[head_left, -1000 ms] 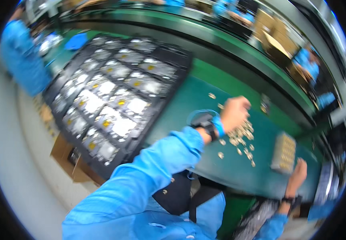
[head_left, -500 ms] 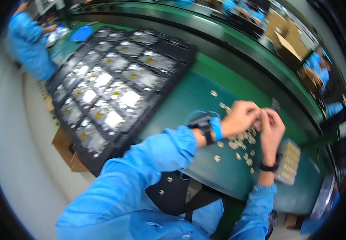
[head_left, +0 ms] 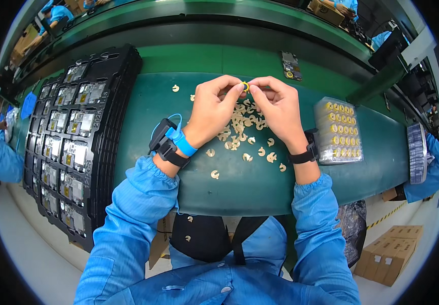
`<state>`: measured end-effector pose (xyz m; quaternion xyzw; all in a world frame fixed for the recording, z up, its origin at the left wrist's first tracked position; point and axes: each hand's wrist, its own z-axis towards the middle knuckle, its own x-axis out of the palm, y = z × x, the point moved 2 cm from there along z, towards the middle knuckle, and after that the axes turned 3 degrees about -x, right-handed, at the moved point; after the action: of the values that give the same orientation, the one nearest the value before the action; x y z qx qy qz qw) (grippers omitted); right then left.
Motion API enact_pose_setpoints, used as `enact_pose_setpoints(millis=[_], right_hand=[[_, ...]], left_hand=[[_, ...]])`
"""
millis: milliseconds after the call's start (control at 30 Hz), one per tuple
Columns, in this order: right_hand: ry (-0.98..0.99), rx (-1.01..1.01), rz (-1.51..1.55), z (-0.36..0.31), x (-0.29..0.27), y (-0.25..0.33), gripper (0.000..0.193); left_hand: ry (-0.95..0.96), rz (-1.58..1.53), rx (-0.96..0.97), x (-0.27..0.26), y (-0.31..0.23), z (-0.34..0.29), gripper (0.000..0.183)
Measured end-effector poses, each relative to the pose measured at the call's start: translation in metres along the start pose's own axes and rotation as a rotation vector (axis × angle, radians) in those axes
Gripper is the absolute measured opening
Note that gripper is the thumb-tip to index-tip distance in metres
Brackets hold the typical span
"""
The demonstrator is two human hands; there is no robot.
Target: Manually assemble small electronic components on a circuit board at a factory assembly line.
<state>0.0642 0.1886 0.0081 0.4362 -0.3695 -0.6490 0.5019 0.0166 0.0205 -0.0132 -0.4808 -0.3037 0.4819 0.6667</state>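
Observation:
My left hand (head_left: 213, 108) and my right hand (head_left: 281, 108) meet above the green mat, fingertips pinched on a small round yellow-rimmed part (head_left: 246, 87). Both hands grip it from opposite sides, and the fingers cover some of it. Beneath and between the hands lies a loose pile of small pale, notched disc-like pieces (head_left: 239, 122), with several strays scattered around it. Right of my right wrist stands a clear plastic tray (head_left: 323, 156) holding rows of round yellow-rimmed parts (head_left: 339, 128) that look like the held one.
On the left rises a stack of black trays (head_left: 123, 76) bearing circuit boards (head_left: 77, 152). A single circuit board (head_left: 291, 66) lies on the far side of the bench. Cardboard boxes (head_left: 389, 254) stand on the floor at right. Other people in blue work beyond the bench and at far left.
My view has swung, so the bench now sits level and my hands appear nearer the middle. Both hands remain together at the fingertips, and the yellow-rimmed part now shows clearly.

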Motion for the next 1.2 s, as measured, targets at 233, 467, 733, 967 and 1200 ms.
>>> enact_pose_setpoints(millis=[233, 467, 733, 967, 1200], right_hand=[[0.009, -0.015, -0.042, -0.001, 0.013, -0.001, 0.012], [-0.058, 0.005, -0.129, -0.016, 0.000, -0.008, 0.009], [-0.007, 0.021, -0.069, -0.010, 0.022, -0.012, 0.012], [-0.078, -0.061, -0.024, -0.007, 0.022, -0.016, 0.010], [0.150, 0.129, -0.232, -0.007, -0.003, -0.016, 0.021]], left_hand=[[-0.029, 0.074, 0.048, -0.012, -0.003, -0.008, 0.017], [-0.172, -0.113, 0.041, 0.014, 0.000, -0.007, 0.016], [-0.171, 0.026, 0.154, 0.003, -0.014, -0.016, 0.016], [-0.185, -0.060, 0.134, -0.006, -0.011, -0.008, 0.016], [-0.309, 0.110, 0.127, -0.014, -0.011, 0.000, 0.016]])
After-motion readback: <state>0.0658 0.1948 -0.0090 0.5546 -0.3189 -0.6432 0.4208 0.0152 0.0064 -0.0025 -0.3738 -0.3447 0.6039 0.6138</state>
